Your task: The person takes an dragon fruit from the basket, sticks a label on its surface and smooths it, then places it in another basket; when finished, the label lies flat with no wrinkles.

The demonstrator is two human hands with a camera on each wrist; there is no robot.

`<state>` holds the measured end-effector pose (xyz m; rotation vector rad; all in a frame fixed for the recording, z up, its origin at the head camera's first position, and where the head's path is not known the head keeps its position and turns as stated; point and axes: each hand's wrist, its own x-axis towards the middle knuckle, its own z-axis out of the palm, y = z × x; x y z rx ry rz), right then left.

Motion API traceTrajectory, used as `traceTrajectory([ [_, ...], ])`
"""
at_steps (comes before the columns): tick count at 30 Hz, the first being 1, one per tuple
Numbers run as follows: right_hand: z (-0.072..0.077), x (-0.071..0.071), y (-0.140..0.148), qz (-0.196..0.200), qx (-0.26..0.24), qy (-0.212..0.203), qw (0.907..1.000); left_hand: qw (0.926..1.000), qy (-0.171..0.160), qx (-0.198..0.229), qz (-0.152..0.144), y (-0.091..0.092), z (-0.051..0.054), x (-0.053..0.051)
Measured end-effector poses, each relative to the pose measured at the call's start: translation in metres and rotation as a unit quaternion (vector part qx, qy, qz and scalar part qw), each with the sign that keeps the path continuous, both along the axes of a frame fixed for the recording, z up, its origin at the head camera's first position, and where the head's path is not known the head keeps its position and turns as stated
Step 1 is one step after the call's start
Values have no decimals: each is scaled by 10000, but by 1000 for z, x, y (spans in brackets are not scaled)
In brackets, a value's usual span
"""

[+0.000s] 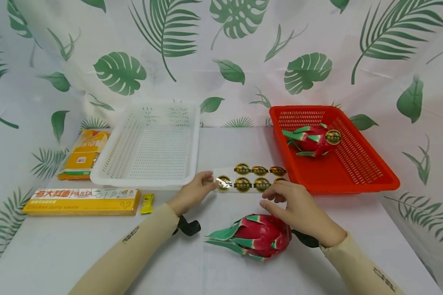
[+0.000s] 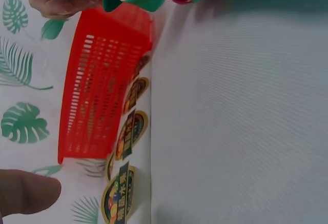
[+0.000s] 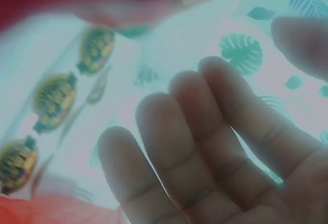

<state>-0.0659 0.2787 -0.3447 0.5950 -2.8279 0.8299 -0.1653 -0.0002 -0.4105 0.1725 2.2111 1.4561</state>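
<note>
A clear sheet of round black-and-gold stickers (image 1: 252, 184) lies on the table between two baskets. My left hand (image 1: 193, 190) is at its left end, thumb tip by the edge; whether it touches the sheet I cannot tell. Above the sheet's lower right part is my right hand (image 1: 299, 209), fingers loosely bent, nothing in them. Its spread fingers (image 3: 164, 126) fill much of the right wrist view. Just below this hand a red dragon fruit (image 1: 258, 237) with green scales rests on its side. Another dragon fruit (image 1: 313, 141), bearing one such sticker, lies in the red basket (image 1: 354, 180).
Left of the sheet stands a white basket (image 1: 147, 147). Beyond its left side leans an orange food packet (image 1: 83, 153). A yellow pasta box (image 1: 82, 202) and a small yellow wrapped piece (image 1: 147, 204) lie in front of it. A leaf-patterned cloth (image 1: 229, 88) hangs behind.
</note>
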Motion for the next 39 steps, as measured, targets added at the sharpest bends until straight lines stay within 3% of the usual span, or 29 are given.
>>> traceTrajectory([
  [6, 15, -20, -6, 91, 138, -251, 9995, 9992, -303, 236, 106, 8, 1, -8],
  [10, 18, -40, -18, 70, 262, -586, 9979, 9971, -386, 501, 433, 11, -1, -11],
  [15, 15, -70, -32, 192, 449, -821, 9954, 9910, -504, 912, 835, 16, -3, -11],
  [23, 3, -107, -38, 297, 693, -1042, 9917, 9871, -377, 1185, 1006, 22, -6, -11],
  [29, -5, -120, -43, 347, 671, -1202, 9899, 9879, -164, 1066, 1112, 24, -6, -13],
  [39, -16, -128, -56, 659, 451, -1388, 9871, 9894, -29, 1025, 1032, 23, -9, -14],
])
